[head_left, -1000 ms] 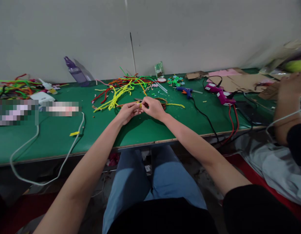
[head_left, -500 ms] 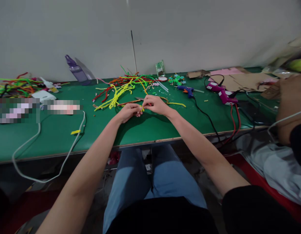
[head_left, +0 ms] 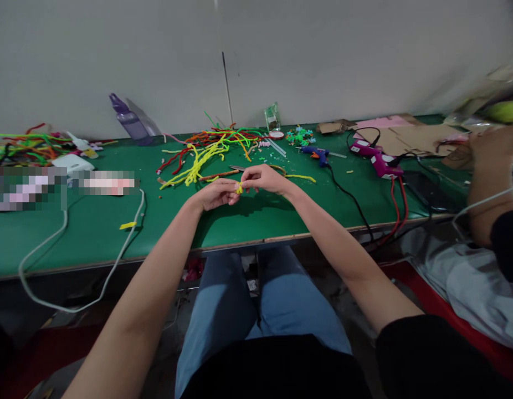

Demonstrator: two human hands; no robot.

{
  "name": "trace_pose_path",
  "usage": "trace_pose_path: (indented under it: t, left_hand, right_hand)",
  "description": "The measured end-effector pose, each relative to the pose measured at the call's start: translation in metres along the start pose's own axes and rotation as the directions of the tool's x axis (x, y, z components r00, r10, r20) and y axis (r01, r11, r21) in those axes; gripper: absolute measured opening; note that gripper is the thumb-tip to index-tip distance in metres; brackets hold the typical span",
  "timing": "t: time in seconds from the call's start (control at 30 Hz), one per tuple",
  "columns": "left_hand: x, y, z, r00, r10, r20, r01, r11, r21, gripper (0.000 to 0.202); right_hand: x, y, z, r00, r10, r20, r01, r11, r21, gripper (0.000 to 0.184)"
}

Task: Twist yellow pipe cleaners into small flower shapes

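Observation:
A small bent piece of yellow pipe cleaner is pinched between my two hands, just above the green tabletop. My left hand grips it from the left with thumb and fingertips. From the other side my right hand pinches the same piece, and its fingertips partly cover it. Behind the hands lies a pair of scissors, largely hidden by the right hand. A brown stick-like strip rests beside them. Loose yellow pipe cleaners spread out beyond the left hand.
Red, orange and green pipe cleaners are heaped at the back. To the right lie a blue glue gun, purple glue guns with cords, and cardboard. A purple bottle leans on the wall. A co-worker's arm reaches in at right.
The yellow piece now looks more compact between my fingertips. My right hand has shifted very slightly left and down, and the left fingers have straightened a little.

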State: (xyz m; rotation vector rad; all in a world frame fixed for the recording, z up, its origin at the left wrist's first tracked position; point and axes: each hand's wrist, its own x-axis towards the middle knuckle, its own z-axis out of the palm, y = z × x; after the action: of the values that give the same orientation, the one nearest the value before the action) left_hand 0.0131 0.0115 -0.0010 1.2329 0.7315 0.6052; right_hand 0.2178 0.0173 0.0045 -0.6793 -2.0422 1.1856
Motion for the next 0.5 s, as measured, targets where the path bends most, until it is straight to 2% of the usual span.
trace_pose_path:
  t: [0.1,0.2,0.37,0.5]
  left_hand:
    - [-0.0025,0.001,0.0003,0.995,-0.054,0.08,0.054,0.999,0.002,0.02]
    - [-0.0018,0.0006,-0.0003,0.991,-0.045,0.123,0.05,0.998,-0.038,0.022]
    - [0.0005,-0.0015,-0.0009,0.997,-0.005,0.078,0.013,0.994,-0.107,0.02]
    - [0.0001,-0.0016,0.0008,0.999,-0.007,0.039,0.011,0.996,-0.093,0.018]
  right_hand:
    - [-0.0019,-0.0034,0.0024,0.998,0.02,0.053,-0.025,0.996,0.08,0.021]
    - [-0.0019,-0.0041,0.0033,0.999,0.014,0.045,-0.021,0.987,0.161,0.021]
    - [-0.0007,-0.0029,0.0019,1.0,0.002,0.031,-0.007,0.986,0.164,0.021]
    - [0.0005,-0.0002,0.0049,0.998,-0.026,-0.059,0.031,0.996,0.086,0.016]
